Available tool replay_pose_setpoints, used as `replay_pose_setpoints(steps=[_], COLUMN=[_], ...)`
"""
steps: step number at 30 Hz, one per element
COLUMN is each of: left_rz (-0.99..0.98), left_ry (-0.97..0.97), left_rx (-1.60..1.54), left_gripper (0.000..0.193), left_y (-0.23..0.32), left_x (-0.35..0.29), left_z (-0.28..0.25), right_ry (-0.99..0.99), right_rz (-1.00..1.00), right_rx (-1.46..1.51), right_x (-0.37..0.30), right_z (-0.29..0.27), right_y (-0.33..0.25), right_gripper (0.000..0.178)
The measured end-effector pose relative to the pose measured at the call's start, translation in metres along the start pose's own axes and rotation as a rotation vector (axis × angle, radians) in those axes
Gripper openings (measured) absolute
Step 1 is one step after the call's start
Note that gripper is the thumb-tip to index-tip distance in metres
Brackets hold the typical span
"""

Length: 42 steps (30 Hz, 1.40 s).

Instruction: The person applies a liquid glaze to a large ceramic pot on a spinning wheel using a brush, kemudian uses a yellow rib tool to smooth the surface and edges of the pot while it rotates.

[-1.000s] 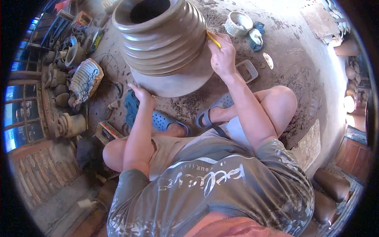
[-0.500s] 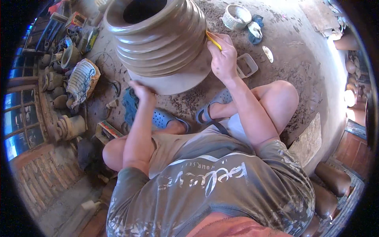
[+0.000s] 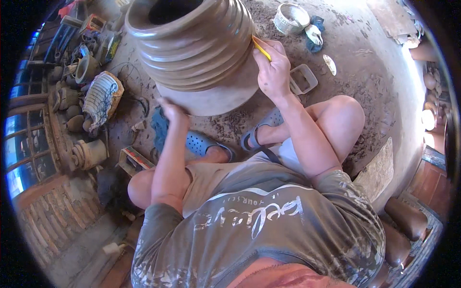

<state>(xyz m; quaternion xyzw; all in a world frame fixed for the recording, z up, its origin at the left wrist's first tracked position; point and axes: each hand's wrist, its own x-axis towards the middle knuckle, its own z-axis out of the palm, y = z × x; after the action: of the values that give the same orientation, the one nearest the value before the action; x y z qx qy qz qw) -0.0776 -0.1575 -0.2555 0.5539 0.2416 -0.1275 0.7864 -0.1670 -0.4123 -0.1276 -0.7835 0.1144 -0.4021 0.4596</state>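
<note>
A large clay pot (image 3: 192,55), grey-brown, glossy and ringed with thick horizontal ridges, is standing on a pale, round wheel head (image 3: 211,102) in front of a seated person (image 3: 259,225); its wide, dark mouth is running out of view at the top. The right hand (image 3: 273,72) is pinching a slim yellow hand tool (image 3: 261,49), whose tip appears to be touching the pot's ridged wall on its right side. The left hand (image 3: 174,111) is lying at the near left rim of the wheel head, and I cannot tell whether its fingers are gripping. The two hands are being held well apart.

Perforated blue clogs (image 3: 199,143) are showing below, with a blue cloth (image 3: 160,129) lying near the left one. Clay crumbs (image 3: 230,125) are littering the floor (image 3: 370,72). Rightward, a clear plastic box (image 3: 315,81) is lying near the right hand; farther off, a pale tub (image 3: 284,25) is standing beside a dark blue bundle (image 3: 315,46). Leftward, a ribbed basket (image 3: 98,85) is holding tangled cords (image 3: 111,93).
</note>
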Motion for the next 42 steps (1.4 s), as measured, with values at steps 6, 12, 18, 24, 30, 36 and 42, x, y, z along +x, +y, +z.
replay_pose_setpoints(steps=[6, 12, 18, 24, 30, 36, 42], left_rz=[-0.429, -0.102, -0.054, -0.577, -0.087, -0.514, -0.138], left_ry=[-0.326, -0.193, 0.06, -0.251, -0.09, -0.264, -0.02], left_rx=[0.312, -0.25, 0.187, 0.237, 0.01, 0.29, -0.054], left_gripper=[0.082, 0.088, 0.082, 0.08, 0.082, 0.074, 0.087], left_y=[-0.105, -0.048, -0.057, -0.071, -0.028, -0.092, 0.003], left_x=[-0.095, -0.038, -0.039, -0.13, -0.006, -0.124, 0.004], left_z=[0.006, -0.001, 0.016, 0.025, -0.023, 0.016, -0.011], right_ry=[-0.008, -0.039, -0.022, 0.006, 0.012, -0.001, 0.006], right_rz=[0.024, 0.053, 0.049, 0.073, 0.043, 0.047, -0.005], right_rx=[0.025, 0.024, 0.03, 0.016, 0.012, -0.003, -0.051], right_x=[-0.002, -0.004, -0.013, -0.016, -0.015, -0.014, -0.009], right_z=[0.005, -0.004, -0.007, -0.007, -0.004, 0.001, -0.003], right_y=[-0.001, -0.01, -0.013, -0.005, -0.015, -0.012, -0.016], right_gripper=[0.029, 0.028, 0.028, 0.028, 0.027, 0.028, 0.029])
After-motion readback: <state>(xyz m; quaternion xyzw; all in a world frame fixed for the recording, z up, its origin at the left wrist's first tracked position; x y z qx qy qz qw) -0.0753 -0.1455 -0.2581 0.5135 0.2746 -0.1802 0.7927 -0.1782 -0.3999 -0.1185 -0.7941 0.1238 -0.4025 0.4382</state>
